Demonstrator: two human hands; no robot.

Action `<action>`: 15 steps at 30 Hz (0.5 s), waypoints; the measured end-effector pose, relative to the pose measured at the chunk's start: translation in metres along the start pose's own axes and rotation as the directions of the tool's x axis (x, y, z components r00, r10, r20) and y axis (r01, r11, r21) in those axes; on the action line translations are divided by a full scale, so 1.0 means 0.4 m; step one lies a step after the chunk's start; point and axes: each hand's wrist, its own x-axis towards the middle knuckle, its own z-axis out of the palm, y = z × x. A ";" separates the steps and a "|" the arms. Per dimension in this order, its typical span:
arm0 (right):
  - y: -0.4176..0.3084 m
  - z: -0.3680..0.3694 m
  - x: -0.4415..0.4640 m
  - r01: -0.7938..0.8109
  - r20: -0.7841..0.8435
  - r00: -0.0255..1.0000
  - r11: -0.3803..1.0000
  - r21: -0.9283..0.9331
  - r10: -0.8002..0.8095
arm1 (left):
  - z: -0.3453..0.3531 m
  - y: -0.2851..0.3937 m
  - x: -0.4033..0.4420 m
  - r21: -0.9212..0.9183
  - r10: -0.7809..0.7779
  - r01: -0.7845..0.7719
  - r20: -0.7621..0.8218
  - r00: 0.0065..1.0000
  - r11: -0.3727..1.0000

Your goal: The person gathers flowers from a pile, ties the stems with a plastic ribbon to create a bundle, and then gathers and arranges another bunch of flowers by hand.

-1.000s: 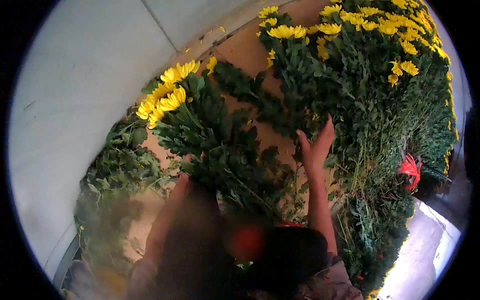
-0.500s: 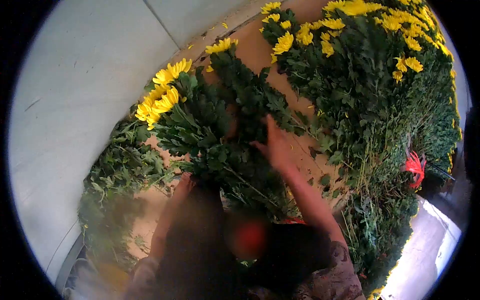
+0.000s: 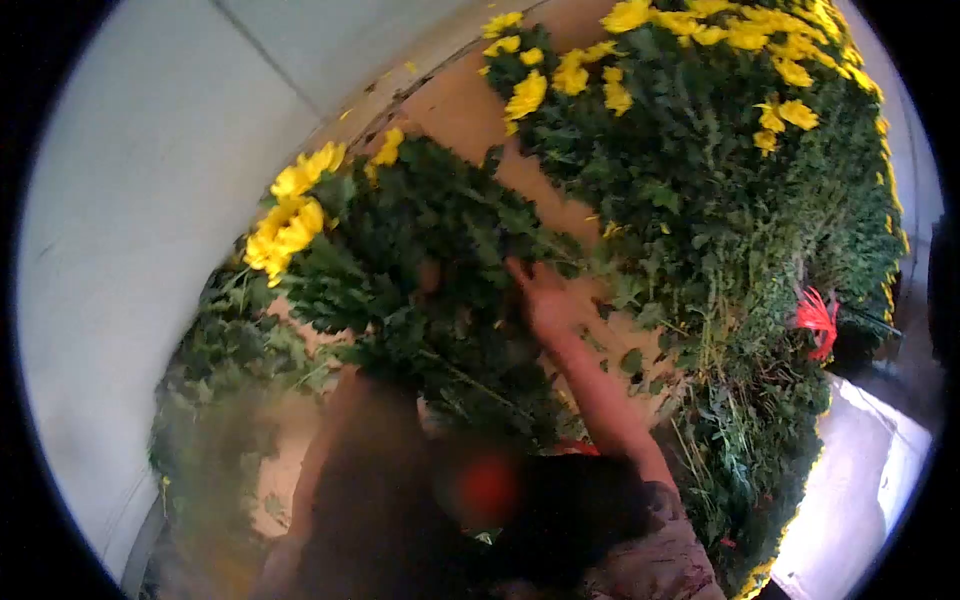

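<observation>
A leafy bunch of yellow chrysanthemums (image 3: 400, 230) lies in front of me, its blooms toward the upper left. My left hand (image 3: 348, 382) reaches under the lower left side of this bunch; leaves and a dark blurred shape hide its fingers. At the right side of the bunch is my right hand (image 3: 545, 300), with its fingers stretched out against the leaves. No stem shows gripped in it. A dark shape with a blurred red spot (image 3: 488, 487) covers the lower middle of the view.
A big pile of yellow chrysanthemums (image 3: 700, 190) fills the right side, with red ties (image 3: 818, 323) on it. Loose greenery (image 3: 235, 345) lies at the left. Brown cardboard (image 3: 450, 110) shows beneath the flowers. A pale wall (image 3: 150, 200) stands at the left.
The whole view has shifted, so the flowers appear further left. My right hand has moved closer to the bunch, and its spread fingers now reach the leaves.
</observation>
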 end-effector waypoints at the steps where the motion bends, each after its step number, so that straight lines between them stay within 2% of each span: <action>1: 0.006 -0.009 0.013 0.009 0.007 1.000 0.998 -0.069 -0.009 | 0.004 0.001 0.012 0.004 0.000 0.000 0.007 1.000 1.000; 4: -0.006 -0.253 0.114 0.001 -0.190 0.980 0.964 0.265 0.051 | 0.008 0.004 0.030 0.007 -0.010 0.009 0.016 1.000 1.000; 5: 0.045 -0.332 0.157 0.015 -0.286 0.954 0.945 0.326 0.084 | 0.010 0.003 0.036 0.010 -0.011 0.011 0.021 1.000 1.000; 7: 0.211 -0.368 0.198 -0.167 -0.583 0.801 0.986 0.006 0.139 | 0.012 0.005 0.045 0.008 -0.011 0.011 0.024 1.000 1.000; 8: 0.283 -0.405 0.219 -0.303 -0.635 0.726 0.952 0.050 0.264 | 0.020 0.002 0.049 0.005 -0.006 0.006 0.035 0.999 1.000; 9: 0.362 -0.427 0.243 -0.321 -0.693 0.698 0.944 -0.077 0.181 | 0.012 0.001 0.046 0.004 -0.007 0.007 0.028 1.000 1.000; 11: 0.434 -0.457 0.273 -0.356 -0.655 0.725 0.930 -0.092 0.213 | 0.019 -0.001 0.049 -0.002 -0.003 0.003 0.032 0.999 1.000; 12: 0.446 -0.462 0.284 -0.395 -0.478 0.829 0.909 -0.135 0.290 | 0.023 0.002 0.046 -0.003 -0.003 0.003 0.036 0.999 1.000; 13: 0.447 -0.454 0.294 -0.419 -0.277 0.890 0.889 -0.185 0.361 | 0.025 0.003 0.043 -0.003 0.000 0.000 0.035 0.999 1.000; 15: 0.430 -0.448 0.302 -0.345 -0.273 0.916 0.925 -0.159 0.294 | 0.026 0.003 0.038 -0.013 0.014 -0.013 0.044 0.999 1.000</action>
